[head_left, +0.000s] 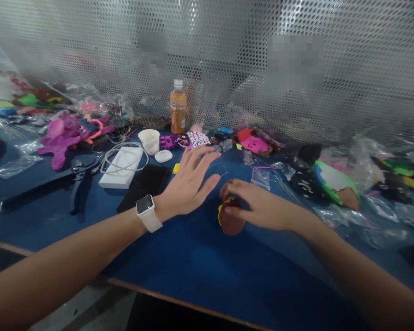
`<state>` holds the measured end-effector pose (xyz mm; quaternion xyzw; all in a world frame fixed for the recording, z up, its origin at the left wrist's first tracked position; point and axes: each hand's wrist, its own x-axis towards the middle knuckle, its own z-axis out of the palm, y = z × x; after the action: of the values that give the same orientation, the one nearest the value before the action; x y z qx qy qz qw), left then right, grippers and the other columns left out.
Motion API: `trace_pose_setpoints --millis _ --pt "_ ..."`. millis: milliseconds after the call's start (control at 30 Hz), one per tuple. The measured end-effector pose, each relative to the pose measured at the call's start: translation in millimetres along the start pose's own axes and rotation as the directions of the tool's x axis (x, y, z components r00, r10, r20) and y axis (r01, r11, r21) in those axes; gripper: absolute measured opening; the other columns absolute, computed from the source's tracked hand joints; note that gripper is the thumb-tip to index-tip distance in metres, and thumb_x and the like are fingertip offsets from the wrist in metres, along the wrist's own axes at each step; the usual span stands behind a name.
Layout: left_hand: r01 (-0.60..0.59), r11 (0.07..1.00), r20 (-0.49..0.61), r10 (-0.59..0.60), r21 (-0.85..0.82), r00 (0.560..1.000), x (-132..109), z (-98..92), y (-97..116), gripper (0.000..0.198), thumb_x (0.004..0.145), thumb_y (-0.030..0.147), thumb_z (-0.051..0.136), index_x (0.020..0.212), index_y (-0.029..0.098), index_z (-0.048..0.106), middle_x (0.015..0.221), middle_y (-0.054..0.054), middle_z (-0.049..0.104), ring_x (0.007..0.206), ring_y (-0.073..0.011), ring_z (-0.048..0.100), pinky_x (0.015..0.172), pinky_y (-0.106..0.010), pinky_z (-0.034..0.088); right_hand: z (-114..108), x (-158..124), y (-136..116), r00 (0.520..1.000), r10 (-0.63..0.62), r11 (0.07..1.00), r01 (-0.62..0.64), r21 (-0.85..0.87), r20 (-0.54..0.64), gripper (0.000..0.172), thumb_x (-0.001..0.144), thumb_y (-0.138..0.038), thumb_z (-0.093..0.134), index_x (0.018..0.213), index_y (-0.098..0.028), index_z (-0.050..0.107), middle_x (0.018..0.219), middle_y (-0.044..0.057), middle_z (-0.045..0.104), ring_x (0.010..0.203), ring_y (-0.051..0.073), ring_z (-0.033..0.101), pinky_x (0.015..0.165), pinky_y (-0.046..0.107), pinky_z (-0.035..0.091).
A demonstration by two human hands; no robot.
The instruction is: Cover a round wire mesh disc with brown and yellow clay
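My right hand [251, 202] has its thumb and fingers closed around a small round brown piece with yellow edging [232, 223], low over the blue table. What lies under the fingers is hidden. To its left, my left hand [193, 181] is held out flat with the fingers spread and nothing in it. Just beyond the left fingertips a thin needle [224, 174] shows on the table. A small yellow piece [176, 168] lies beside the left hand's fingers. On the left wrist sits a white watch [148, 213].
Large black-handled cutters [77, 184], a white box with a coiled cable [119, 172] and a black phone-like slab [146, 186] lie left. A paper cup [149, 141] and drink bottle [178, 108] stand behind. Coloured felt pieces [253, 140] and plastic bags [334, 214] line the back and right.
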<state>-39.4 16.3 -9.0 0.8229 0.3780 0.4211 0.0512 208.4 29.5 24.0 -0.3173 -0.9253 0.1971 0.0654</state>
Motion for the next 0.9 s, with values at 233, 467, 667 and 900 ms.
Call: trace_pose_setpoints --millis 233,467,667,900 --pt "0.038 0.948 0.105 -0.005 -0.315 0.994 -3.2 3.7 23.1 0.016 0.104 0.021 0.06 0.118 0.017 0.065 0.115 -0.007 0.07 0.109 -0.0187 0.067 0.099 -0.033 0.055 -3.4 -26.0 -8.8 0.962 0.141 0.95 -0.065 0.305 -0.234 0.013 0.095 -0.034 0.074 0.106 -0.027 0.077 0.098 0.001 0.078 0.087 0.018 0.073 0.077 0.031 0.056" --pt "0.033 0.937 0.151 0.021 -0.348 0.988 -9.1 13.8 33.7 0.016 0.101 0.017 0.07 0.117 0.017 0.073 0.11 -0.003 0.075 0.1 -0.0129 0.071 0.088 -0.023 0.056 41.6 -33.5 -9.9 0.822 0.299 0.863 -0.016 0.506 -0.485 0.012 0.093 -0.032 0.077 0.104 -0.027 0.077 0.096 0.001 0.077 0.083 0.017 0.076 0.072 0.028 0.062" --pt "-0.024 0.956 0.112 0.059 -0.294 0.992 -13.2 18.7 26.5 0.021 0.1 0.013 0.07 0.119 0.017 0.078 0.114 -0.005 0.075 0.102 -0.0113 0.072 0.091 -0.02 0.058 48.0 -31.3 -3.2 0.835 0.29 0.866 -0.022 0.499 -0.467 0.014 0.094 -0.031 0.077 0.107 -0.026 0.078 0.099 0.001 0.077 0.087 0.017 0.075 0.076 0.029 0.062" --pt "-0.035 0.944 0.134 0.082 -0.327 0.988 -10.6 15.5 29.1 0.014 0.1 0.016 0.07 0.11 0.017 0.081 0.11 -0.007 0.076 0.096 -0.0135 0.073 0.086 -0.024 0.059 49.9 -31.5 -2.5 0.837 0.236 0.905 -0.004 0.426 -0.493 0.011 0.095 -0.028 0.076 0.105 -0.026 0.079 0.094 0.0 0.077 0.082 0.015 0.073 0.071 0.028 0.058"
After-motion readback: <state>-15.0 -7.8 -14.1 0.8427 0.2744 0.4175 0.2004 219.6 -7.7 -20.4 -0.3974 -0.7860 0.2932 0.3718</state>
